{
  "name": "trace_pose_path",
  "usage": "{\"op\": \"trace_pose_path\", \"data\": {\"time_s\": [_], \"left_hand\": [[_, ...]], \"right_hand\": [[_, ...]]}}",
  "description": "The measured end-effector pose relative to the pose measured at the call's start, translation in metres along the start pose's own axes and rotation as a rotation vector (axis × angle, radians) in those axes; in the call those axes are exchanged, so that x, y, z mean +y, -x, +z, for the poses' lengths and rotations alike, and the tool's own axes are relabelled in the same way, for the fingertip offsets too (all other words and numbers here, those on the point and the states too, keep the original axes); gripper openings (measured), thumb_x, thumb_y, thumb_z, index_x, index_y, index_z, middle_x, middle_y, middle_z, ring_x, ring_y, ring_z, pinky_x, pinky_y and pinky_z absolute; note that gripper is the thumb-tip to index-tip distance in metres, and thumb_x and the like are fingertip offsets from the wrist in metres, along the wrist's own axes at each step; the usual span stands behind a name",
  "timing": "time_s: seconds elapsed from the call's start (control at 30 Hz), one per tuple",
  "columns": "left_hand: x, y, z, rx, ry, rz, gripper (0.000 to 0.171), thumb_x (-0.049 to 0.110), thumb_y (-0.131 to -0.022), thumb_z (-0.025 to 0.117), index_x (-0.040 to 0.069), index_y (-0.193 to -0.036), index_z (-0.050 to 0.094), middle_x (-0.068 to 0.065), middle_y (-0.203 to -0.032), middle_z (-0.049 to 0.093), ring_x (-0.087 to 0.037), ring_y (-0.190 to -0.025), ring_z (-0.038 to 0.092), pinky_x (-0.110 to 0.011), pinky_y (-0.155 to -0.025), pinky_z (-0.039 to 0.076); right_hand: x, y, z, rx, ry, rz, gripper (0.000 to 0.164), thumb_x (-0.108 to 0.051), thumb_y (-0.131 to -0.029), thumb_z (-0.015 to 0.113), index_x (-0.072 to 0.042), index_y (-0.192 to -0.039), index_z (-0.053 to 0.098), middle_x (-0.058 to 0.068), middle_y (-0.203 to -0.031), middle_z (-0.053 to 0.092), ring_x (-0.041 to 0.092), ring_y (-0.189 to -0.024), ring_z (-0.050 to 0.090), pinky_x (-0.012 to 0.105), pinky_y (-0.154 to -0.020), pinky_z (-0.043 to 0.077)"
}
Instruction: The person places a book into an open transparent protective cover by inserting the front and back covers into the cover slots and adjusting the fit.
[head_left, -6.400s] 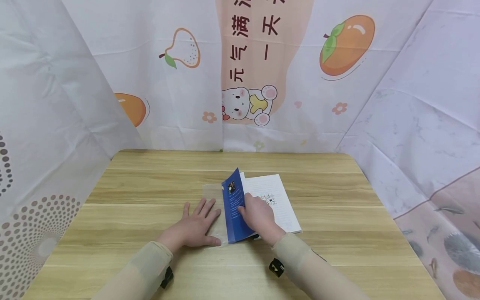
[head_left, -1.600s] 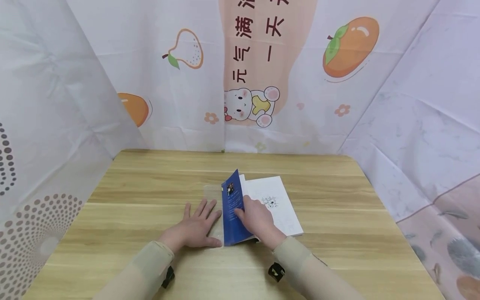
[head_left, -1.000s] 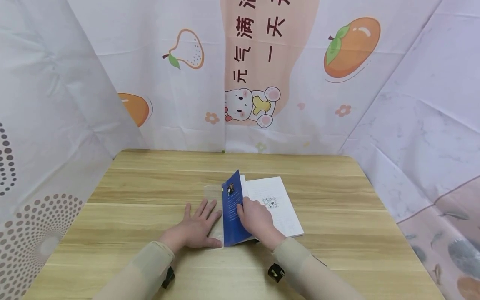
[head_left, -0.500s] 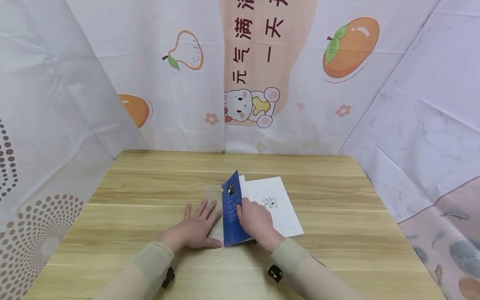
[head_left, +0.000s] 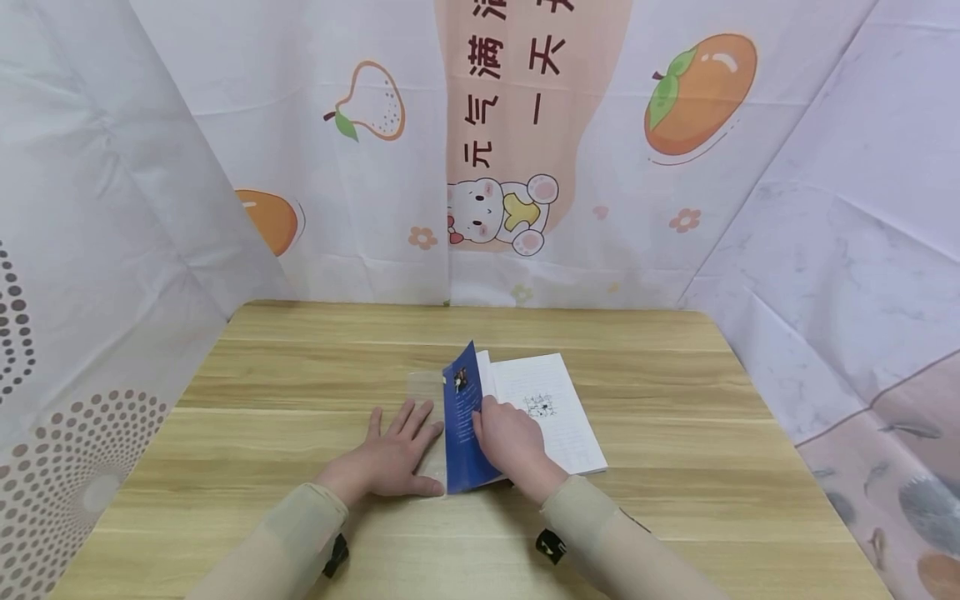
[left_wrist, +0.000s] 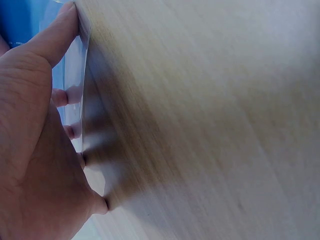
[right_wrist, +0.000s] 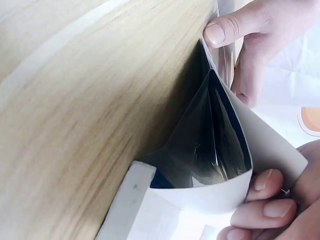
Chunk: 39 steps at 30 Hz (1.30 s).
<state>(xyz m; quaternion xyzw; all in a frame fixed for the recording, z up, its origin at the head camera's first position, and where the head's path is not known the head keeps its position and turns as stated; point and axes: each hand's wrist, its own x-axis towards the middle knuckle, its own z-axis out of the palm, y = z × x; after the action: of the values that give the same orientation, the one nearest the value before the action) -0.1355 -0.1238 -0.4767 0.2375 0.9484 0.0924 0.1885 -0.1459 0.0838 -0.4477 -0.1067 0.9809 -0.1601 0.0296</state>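
Book (head_left: pixel 566 417): laid on the surface (head_left: pixel 315 358) just off 4 o'clock from the middle of the head view; a small ink drawing is shown on its white page.
Left hand (head_left: pixel 388 458): placed palm down between 8 and 9 o'clock of the book, with its fingers straight and fanned apart; nothing is gripped by it.
Left fingers (head_left: pixel 402 415): pointed between 12 and 1 o'clock.
Left thumb (head_left: pixel 427 486): stretched toward 3 o'clock; the near edge of the clear cover (head_left: pixel 426 385) is touched by its tip.
Right hand (head_left: pixel 517 442): turned with its back upward, knuckles toward 11 o'clock; the blue flap (head_left: pixel 461 454) is clamped in it, the thumb laid against the blue face.
Right fingers (right_wrist: pixel 260 212): curled at 4 o'clock in the right wrist view.
Blue flap: tilted up from the surface, the clear cover lying at its 9 o'clock side.
Forearms: brought in from 7 and 5 o'clock, covered by pale sleeves (head_left: pixel 288 533).
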Motion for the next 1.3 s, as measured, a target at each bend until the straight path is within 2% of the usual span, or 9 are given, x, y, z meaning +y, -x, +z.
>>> {"op": "trace_pose_path", "data": {"time_s": [0.67, 0.83, 0.93, 1.13, 1.3], "left_hand": [[0.0, 0.001, 0.001, 0.019, -0.004, 0.0, 0.099, 0.073, -0.087, 0.061, 0.014, -0.16, 0.032, -0.011, -0.172, 0.011, -0.039, -0.158, 0.004, -0.077, -0.115, 0.004], [-0.002, 0.001, 0.003, 0.021, -0.007, -0.005, 0.101, 0.076, -0.086, 0.06, 0.013, -0.16, 0.032, -0.009, -0.172, 0.01, -0.038, -0.158, 0.004, -0.076, -0.115, 0.004], [-0.003, 0.0, 0.005, 0.024, -0.007, -0.009, 0.102, 0.077, -0.086, 0.059, 0.013, -0.16, 0.032, -0.008, -0.172, 0.01, -0.037, -0.158, 0.004, -0.076, -0.116, 0.003], [-0.003, 0.0, 0.004, 0.025, 0.013, -0.015, 0.104, 0.078, -0.085, 0.06, 0.012, -0.159, 0.031, -0.008, -0.172, 0.011, -0.037, -0.158, 0.004, -0.076, -0.116, 0.002], [-0.003, 0.002, 0.005, 0.025, 0.009, -0.015, 0.104, 0.078, -0.085, 0.059, 0.011, -0.159, 0.031, -0.008, -0.172, 0.011, -0.037, -0.158, 0.005, -0.076, -0.116, 0.002]], "right_hand": [[-0.003, 0.001, -0.002, -0.011, 0.039, -0.006, 0.025, -0.026, -0.104, 0.059, -0.005, -0.091, 0.059, 0.01, -0.067, 0.061, 0.025, -0.055, 0.062, 0.038, -0.046, 0.049], [-0.003, 0.002, -0.002, -0.017, -0.015, 0.024, 0.027, -0.03, -0.105, 0.056, -0.003, -0.1, 0.058, 0.009, -0.067, 0.06, 0.023, -0.053, 0.059, 0.037, -0.045, 0.047], [-0.002, 0.004, -0.002, 0.013, -0.07, 0.035, 0.027, -0.03, -0.106, 0.053, -0.003, -0.103, 0.054, 0.01, -0.066, 0.058, 0.024, -0.052, 0.057, 0.038, -0.044, 0.045], [0.003, 0.003, -0.003, 0.046, -0.171, 0.035, 0.026, -0.026, -0.107, 0.048, -0.005, -0.096, 0.056, 0.008, -0.065, 0.056, 0.022, -0.052, 0.054, 0.039, -0.046, 0.044], [0.007, 0.003, -0.005, 0.042, -0.209, 0.03, 0.023, -0.022, -0.105, 0.05, -0.007, -0.092, 0.061, 0.005, -0.066, 0.058, 0.018, -0.056, 0.053, 0.036, -0.051, 0.044]]}}
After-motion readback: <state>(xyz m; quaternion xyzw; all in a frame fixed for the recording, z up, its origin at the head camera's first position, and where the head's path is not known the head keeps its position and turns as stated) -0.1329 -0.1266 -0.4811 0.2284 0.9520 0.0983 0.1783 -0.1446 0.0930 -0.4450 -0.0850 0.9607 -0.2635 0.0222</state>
